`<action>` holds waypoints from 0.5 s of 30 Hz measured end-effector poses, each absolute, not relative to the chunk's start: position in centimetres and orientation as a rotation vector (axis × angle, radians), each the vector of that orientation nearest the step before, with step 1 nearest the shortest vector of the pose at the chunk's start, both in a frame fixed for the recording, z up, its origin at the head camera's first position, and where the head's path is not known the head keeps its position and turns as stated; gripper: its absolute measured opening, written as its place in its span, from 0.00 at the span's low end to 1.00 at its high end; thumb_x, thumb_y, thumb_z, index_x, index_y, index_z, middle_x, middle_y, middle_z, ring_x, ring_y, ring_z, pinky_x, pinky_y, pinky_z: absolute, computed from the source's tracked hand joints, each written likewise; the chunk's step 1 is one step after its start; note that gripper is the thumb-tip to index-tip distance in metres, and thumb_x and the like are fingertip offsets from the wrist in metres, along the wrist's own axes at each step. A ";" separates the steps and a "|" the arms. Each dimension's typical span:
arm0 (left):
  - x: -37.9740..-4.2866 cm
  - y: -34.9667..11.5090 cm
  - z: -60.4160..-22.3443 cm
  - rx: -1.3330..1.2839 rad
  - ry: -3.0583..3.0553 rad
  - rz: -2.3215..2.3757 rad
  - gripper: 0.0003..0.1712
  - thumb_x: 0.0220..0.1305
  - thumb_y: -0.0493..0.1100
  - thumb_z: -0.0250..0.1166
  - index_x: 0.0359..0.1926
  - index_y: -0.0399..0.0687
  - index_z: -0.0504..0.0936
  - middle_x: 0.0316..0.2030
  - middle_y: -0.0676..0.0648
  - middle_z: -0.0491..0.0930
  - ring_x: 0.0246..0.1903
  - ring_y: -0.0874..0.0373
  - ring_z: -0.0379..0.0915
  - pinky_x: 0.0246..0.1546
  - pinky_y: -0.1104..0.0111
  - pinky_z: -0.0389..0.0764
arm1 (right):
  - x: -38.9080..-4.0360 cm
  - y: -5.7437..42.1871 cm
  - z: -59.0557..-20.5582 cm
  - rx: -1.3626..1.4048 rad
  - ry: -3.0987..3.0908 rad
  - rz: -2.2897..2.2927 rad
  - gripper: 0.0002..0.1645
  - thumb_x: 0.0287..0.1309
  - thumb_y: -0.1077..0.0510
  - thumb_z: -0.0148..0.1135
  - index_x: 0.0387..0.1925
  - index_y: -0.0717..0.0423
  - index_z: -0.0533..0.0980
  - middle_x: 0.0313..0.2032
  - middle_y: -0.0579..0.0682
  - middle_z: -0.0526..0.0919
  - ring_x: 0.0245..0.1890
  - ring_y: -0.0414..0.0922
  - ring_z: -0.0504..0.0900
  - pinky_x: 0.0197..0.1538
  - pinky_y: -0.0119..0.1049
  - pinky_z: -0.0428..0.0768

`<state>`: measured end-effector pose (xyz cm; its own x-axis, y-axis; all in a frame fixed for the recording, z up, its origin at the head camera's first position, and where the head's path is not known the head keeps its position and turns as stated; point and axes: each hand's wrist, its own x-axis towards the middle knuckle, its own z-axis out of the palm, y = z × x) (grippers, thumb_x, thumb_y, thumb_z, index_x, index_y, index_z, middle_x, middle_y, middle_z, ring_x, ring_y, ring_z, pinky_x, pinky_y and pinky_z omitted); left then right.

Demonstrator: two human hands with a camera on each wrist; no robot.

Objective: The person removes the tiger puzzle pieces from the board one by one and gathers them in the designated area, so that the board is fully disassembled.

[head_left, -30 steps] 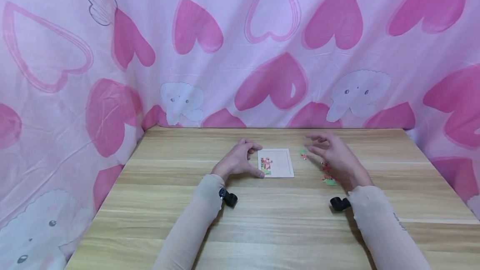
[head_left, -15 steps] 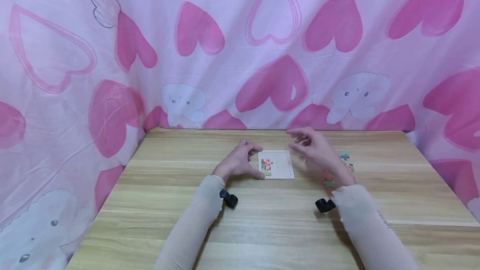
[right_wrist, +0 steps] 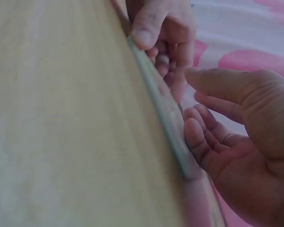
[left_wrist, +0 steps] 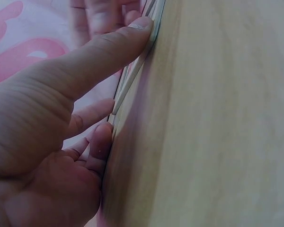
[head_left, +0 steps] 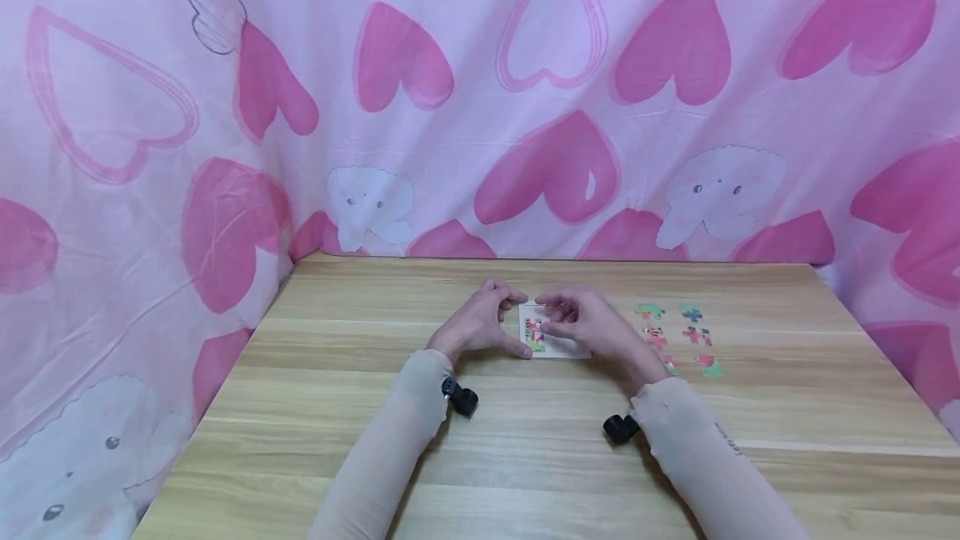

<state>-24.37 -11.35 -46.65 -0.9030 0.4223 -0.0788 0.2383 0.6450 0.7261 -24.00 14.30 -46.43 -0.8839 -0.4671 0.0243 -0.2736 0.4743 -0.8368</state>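
A white square puzzle board (head_left: pixel 577 352) lies on the table, with joined puzzle pieces (head_left: pixel 534 333) in its lower left part. My left hand (head_left: pixel 480 322) holds the board at its left side, thumb at the near corner and fingers at the far one. In the left wrist view, the thumb (left_wrist: pixel 128 40) lies along the board's edge. My right hand (head_left: pixel 588 325) is over the board from the right, thumb and index finger apart near the joined pieces. In the right wrist view, its fingers (right_wrist: pixel 196 137) are loosely bent beside the board, with nothing visible between them.
Loose puzzle pieces lie right of the board in two columns, among them a green one (head_left: pixel 648 311), a blue-green one (head_left: pixel 691 312) and a red-green one (head_left: pixel 708 365). The wooden table (head_left: pixel 495 457) ends at a pink heart-patterned curtain (head_left: pixel 450 132).
My right hand has moved left from beside the loose pieces to over the board, uncovering several pieces. My left hand has kept its place at the board.
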 end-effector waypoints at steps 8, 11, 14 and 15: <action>-24.4 -11.2 -46.7 0.528 2.625 1.107 0.57 0.43 0.55 0.95 0.75 0.55 0.80 0.62 0.52 0.72 0.62 0.55 0.72 0.65 0.60 0.80 | -24.2 14.7 -47.6 -0.601 2.508 -1.317 0.29 0.63 0.55 0.84 0.63 0.55 0.85 0.49 0.51 0.87 0.48 0.47 0.84 0.53 0.36 0.84; -24.5 -11.2 -46.7 0.529 2.626 1.105 0.57 0.43 0.55 0.95 0.75 0.55 0.80 0.62 0.52 0.72 0.62 0.56 0.72 0.66 0.60 0.79 | -24.2 14.7 -47.6 -0.596 2.521 -1.299 0.27 0.62 0.54 0.85 0.61 0.51 0.86 0.48 0.50 0.86 0.47 0.47 0.83 0.53 0.38 0.84; -24.6 -11.3 -46.7 0.539 2.633 1.095 0.55 0.46 0.56 0.94 0.75 0.56 0.81 0.61 0.52 0.72 0.61 0.56 0.72 0.65 0.60 0.80 | -24.2 14.6 -47.7 -0.602 2.542 -1.277 0.24 0.62 0.54 0.85 0.59 0.49 0.88 0.47 0.50 0.84 0.46 0.47 0.82 0.51 0.38 0.84; -24.6 -11.3 -46.8 0.544 2.638 1.089 0.53 0.48 0.56 0.93 0.74 0.56 0.81 0.61 0.52 0.72 0.61 0.56 0.72 0.65 0.60 0.80 | -24.2 14.6 -47.8 -0.605 2.548 -1.272 0.24 0.62 0.54 0.85 0.58 0.49 0.88 0.47 0.50 0.83 0.45 0.47 0.82 0.51 0.38 0.84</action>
<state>-24.59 -11.34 -46.77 -0.9030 0.4231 -0.0742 0.2476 0.6539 0.7149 -24.20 14.57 -47.75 -0.8884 -0.4585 -0.0208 -0.2589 0.5379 -0.8022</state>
